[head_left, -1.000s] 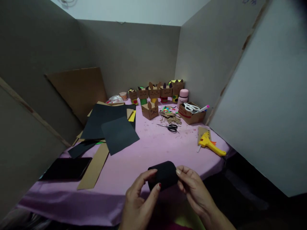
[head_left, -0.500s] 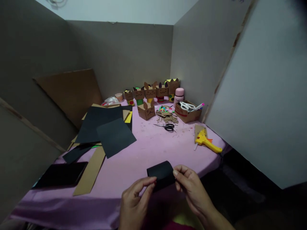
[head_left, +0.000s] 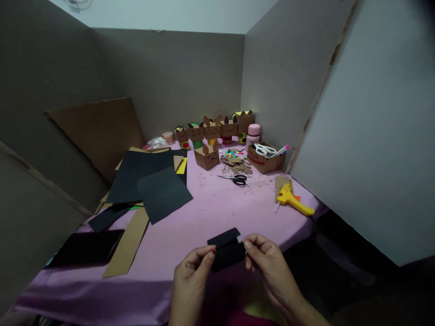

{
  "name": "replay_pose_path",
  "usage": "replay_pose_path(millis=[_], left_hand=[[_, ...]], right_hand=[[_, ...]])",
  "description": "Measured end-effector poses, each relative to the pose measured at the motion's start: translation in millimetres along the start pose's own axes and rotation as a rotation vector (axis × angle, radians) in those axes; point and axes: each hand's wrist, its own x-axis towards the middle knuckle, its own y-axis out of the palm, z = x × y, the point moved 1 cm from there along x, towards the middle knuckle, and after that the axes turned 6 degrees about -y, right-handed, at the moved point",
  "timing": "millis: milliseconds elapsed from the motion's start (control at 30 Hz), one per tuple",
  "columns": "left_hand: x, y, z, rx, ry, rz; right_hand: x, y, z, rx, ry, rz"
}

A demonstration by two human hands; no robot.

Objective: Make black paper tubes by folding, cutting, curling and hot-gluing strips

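Observation:
A curled piece of black paper (head_left: pixel 228 256) is held up over the table's front edge, its far edge standing apart from the rolled part. My left hand (head_left: pixel 194 271) pinches its left end between thumb and fingers. At the right end, my right hand (head_left: pixel 267 260) is closed on the paper in the same way. Larger black sheets (head_left: pixel 165 194) lie on the table to the left, beyond my left hand. A brown cardboard strip (head_left: pixel 128 244) rests in front of them.
Black-handled scissors (head_left: pixel 239 180) lie mid-table near cardboard scraps (head_left: pixel 236 165). A yellow glue gun (head_left: pixel 292 201) rests at the right edge. Behind stand a cardboard box (head_left: pixel 265 163) with white scissors, a pink bottle (head_left: pixel 253 136) and several cardboard animal figures (head_left: pixel 212 129). A dark tablet-like slab (head_left: pixel 84 247) lies left.
The black paper has been curled over further, so that an open gap now shows between its far edge and the rolled part. My left hand has shifted slightly with it.

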Motion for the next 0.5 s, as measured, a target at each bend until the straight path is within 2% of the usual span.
replay_pose_path(millis=[133,333,400,500], left_hand=[[2.6,-1.2,4.0,-0.034,-0.034,0.015],[1.1,3.0,3.8,-0.163,-0.019,0.147],[1.2,3.7,5.4,-0.130,0.025,0.185],[1.8,5.4,10.5,0.053,0.097,0.315]], right_hand=[[-0.3,-0.9,-4.1,-0.014,0.020,0.025],[2.4,-2.9,-5.4,0.002,0.013,-0.032],[3.8,-2.8,-4.8,0.031,0.016,-0.042],[4.9,-0.5,-5.9,0.051,0.022,-0.033]])
